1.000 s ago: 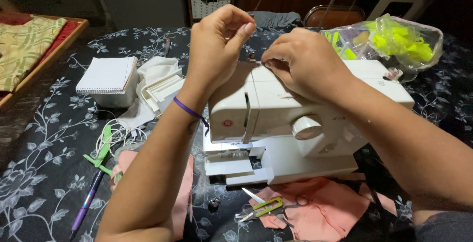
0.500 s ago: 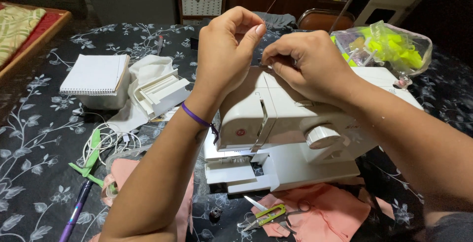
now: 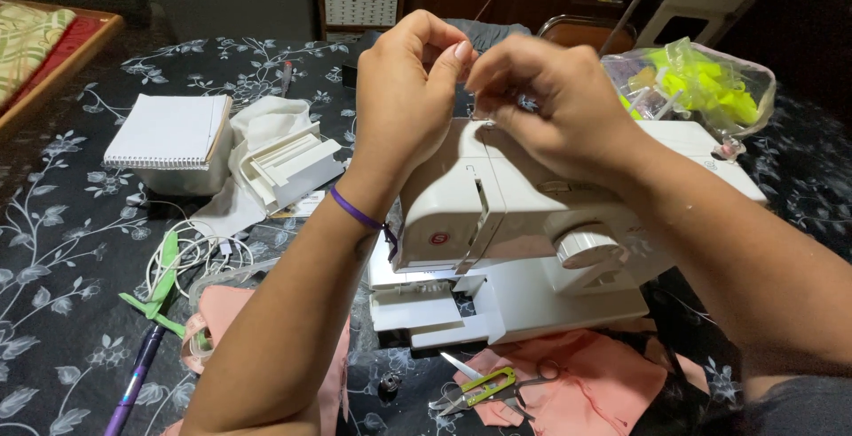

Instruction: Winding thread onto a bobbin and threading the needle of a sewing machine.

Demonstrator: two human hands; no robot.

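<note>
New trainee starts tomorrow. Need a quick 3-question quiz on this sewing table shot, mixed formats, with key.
1. True or false: both hands are raised over the top of the white sewing machine.
2. Which thing lies in front of the machine's base, on the pink fabric?
A. a spiral notepad
B. thread snips with a yellow-green handle
C. a bag of neon yellow pieces
3. Fill in: the left hand has a ____ band round its wrist.

Key:
1. True; the left hand and the right hand meet fingertip to fingertip above the machine.
2. B, the thread snips.
3. Purple; the band.
</note>
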